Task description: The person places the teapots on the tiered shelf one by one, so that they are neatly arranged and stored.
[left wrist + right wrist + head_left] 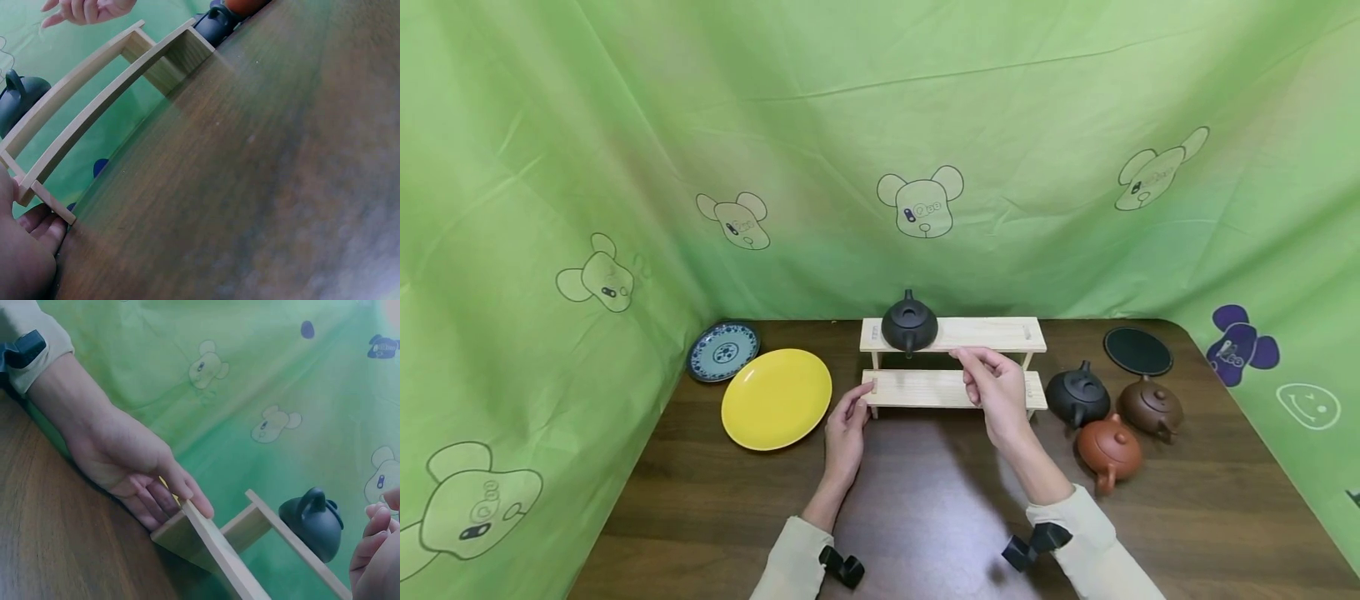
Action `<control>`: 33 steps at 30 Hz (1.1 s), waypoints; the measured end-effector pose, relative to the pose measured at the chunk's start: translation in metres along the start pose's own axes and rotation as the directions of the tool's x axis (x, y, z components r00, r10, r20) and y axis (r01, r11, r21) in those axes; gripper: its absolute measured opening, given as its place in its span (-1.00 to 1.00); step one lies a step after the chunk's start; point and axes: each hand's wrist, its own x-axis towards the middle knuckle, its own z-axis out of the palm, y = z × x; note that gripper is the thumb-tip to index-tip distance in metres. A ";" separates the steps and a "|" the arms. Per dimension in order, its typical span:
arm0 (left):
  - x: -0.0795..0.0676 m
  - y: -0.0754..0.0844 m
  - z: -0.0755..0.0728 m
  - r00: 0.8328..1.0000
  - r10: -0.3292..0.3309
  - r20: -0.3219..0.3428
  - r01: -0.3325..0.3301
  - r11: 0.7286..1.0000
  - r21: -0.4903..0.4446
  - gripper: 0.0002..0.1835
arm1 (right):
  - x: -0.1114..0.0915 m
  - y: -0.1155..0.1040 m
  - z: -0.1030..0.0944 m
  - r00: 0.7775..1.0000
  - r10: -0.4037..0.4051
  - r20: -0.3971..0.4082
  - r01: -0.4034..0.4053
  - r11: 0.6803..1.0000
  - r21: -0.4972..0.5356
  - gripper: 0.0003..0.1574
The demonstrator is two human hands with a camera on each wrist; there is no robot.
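Note:
A two-tier wooden display stand (pixel 925 388) stands at the back of the table. My left hand (pixel 846 442) grips the left end of its lower shelf; in the right wrist view, the fingers of that left hand (pixel 134 459) lie over the top and against the end panel. On the upper shelf's left end sits a black teapot (pixel 909 325). My right hand (pixel 997 396) is raised in front of the stand's right half, fingers loosely bent, with nothing visible in it. The left wrist view shows that right hand (pixel 87 9) apart from the shelves.
Right of the stand are another black teapot (pixel 1078 397), a reddish-orange teapot (pixel 1109 452), a brown teapot (pixel 1151 407) and a dark round plate (pixel 1138 351). To the left lie a yellow plate (pixel 777 400) and a blue patterned plate (pixel 724 352). A green curtain (pixel 820 275) hangs behind.

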 end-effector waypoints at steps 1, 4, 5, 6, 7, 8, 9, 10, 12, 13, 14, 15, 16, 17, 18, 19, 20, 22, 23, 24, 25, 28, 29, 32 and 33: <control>0.000 0.002 0.000 1.000 0.004 -0.001 -0.004 1.000 0.001 -0.72 | -0.001 -0.001 -0.002 1.000 -0.003 -0.001 0.003 1.000 -0.003 -0.79; -0.003 0.010 0.001 1.000 0.010 -0.012 -0.010 1.000 -0.007 -0.73 | -0.003 -0.004 -0.007 1.000 -0.012 -0.005 0.012 1.000 -0.012 -0.77; -0.005 0.016 0.002 1.000 0.017 -0.013 -0.018 1.000 -0.007 -0.73 | -0.004 -0.005 -0.009 1.000 -0.016 -0.007 0.016 1.000 -0.017 -0.76; -0.006 0.022 0.003 1.000 0.020 -0.015 -0.020 1.000 -0.005 -0.73 | -0.004 -0.006 -0.011 1.000 -0.021 -0.008 0.021 1.000 -0.021 -0.77; -0.008 0.028 0.003 1.000 0.010 -0.017 -0.010 1.000 -0.007 -0.72 | -0.005 -0.007 -0.014 1.000 -0.024 -0.010 0.024 0.999 -0.026 -0.78; -0.010 0.034 0.004 1.000 0.007 -0.019 -0.007 1.000 -0.006 -0.71 | -0.005 -0.008 -0.016 1.000 -0.027 -0.012 0.027 0.999 -0.032 -0.78; -0.011 0.040 0.005 1.000 -0.001 -0.021 0.001 1.000 -0.004 -0.70 | -0.006 -0.009 -0.019 0.999 -0.030 -0.014 0.029 0.999 -0.036 -0.79; -0.012 0.046 0.006 1.000 -0.012 -0.024 0.012 1.000 0.001 -0.70 | -0.006 -0.010 -0.022 0.999 -0.033 -0.015 0.032 0.999 -0.041 -0.80; -0.013 0.051 0.008 0.999 -0.024 -0.030 0.024 1.000 0.008 -0.70 | -0.007 -0.010 -0.027 0.999 -0.035 -0.021 0.034 0.998 -0.052 -0.81; -0.013 0.052 0.008 0.999 -0.031 -0.029 0.031 0.999 0.009 -0.69 | -0.007 -0.011 -0.030 0.999 -0.036 -0.023 0.035 0.998 -0.057 -0.80; -0.011 0.045 0.007 0.999 -0.032 -0.024 0.032 0.999 0.001 -0.70 | -0.007 -0.011 -0.033 0.999 -0.038 -0.025 0.036 0.997 -0.063 -0.80; -0.010 0.040 0.007 0.999 -0.034 -0.021 0.034 0.999 -0.009 -0.71 | -0.008 -0.012 -0.036 0.999 -0.037 -0.028 0.035 0.997 -0.069 -0.80; -0.008 0.036 0.006 0.999 -0.033 -0.017 0.033 0.999 -0.020 -0.71 | -0.008 -0.013 -0.040 0.999 -0.039 -0.029 0.036 0.996 -0.076 -0.79; -0.007 0.031 0.005 0.999 -0.035 -0.014 0.035 0.999 -0.030 -0.72 | -0.009 -0.013 -0.042 0.999 -0.040 -0.030 0.037 0.996 -0.080 -0.79; -0.006 0.027 0.005 0.999 -0.030 -0.016 0.029 0.999 -0.030 -0.72 | -0.009 -0.014 -0.045 0.999 -0.040 -0.031 0.037 0.996 -0.084 -0.79; -0.006 0.028 0.004 0.999 -0.036 -0.010 0.036 0.999 -0.035 -0.72 | -0.010 -0.015 -0.048 0.999 -0.042 -0.031 0.039 0.996 -0.084 -0.79; -0.006 0.028 0.004 0.999 -0.035 -0.009 0.035 0.999 -0.039 -0.72 | -0.011 -0.016 -0.051 0.998 -0.044 -0.033 0.041 0.995 -0.086 -0.79; -0.009 0.038 0.006 1.000 -0.020 -0.014 0.020 1.000 -0.024 -0.70 | -0.013 -0.017 -0.056 0.998 -0.052 -0.035 0.049 0.995 -0.085 -0.79; -0.010 0.042 0.007 1.000 -0.007 -0.015 0.006 1.000 -0.016 -0.70 | -0.014 -0.018 -0.058 0.998 -0.054 -0.038 0.051 0.995 -0.084 -0.79; -0.012 0.046 0.007 1.000 0.012 -0.015 -0.013 1.000 -0.008 -0.69 | -0.015 -0.018 -0.060 0.998 -0.056 -0.039 0.053 0.995 -0.083 -0.79; -0.013 0.048 0.007 1.000 0.018 -0.015 -0.018 1.000 -0.009 -0.69 | -0.015 -0.018 -0.062 0.997 -0.059 -0.040 0.055 0.995 -0.084 -0.79; -0.013 0.045 0.006 0.998 0.057 -0.017 -0.057 0.998 -0.014 -0.70 | -0.018 -0.019 -0.069 0.997 -0.065 -0.040 0.061 0.994 -0.086 -0.78; -0.014 0.044 0.006 0.998 0.065 -0.016 -0.065 0.998 -0.016 -0.70 | -0.018 -0.019 -0.071 0.997 -0.066 -0.041 0.062 0.994 -0.086 -0.77; -0.012 0.040 0.005 0.997 0.082 -0.007 -0.082 0.996 -0.027 -0.71 | -0.020 -0.020 -0.077 0.997 -0.067 -0.042 0.063 0.994 -0.089 -0.77; -0.011 0.033 0.004 0.995 0.101 -0.002 -0.101 0.994 -0.038 -0.71 | -0.021 -0.020 -0.079 0.997 -0.066 -0.044 0.062 0.994 -0.091 -0.77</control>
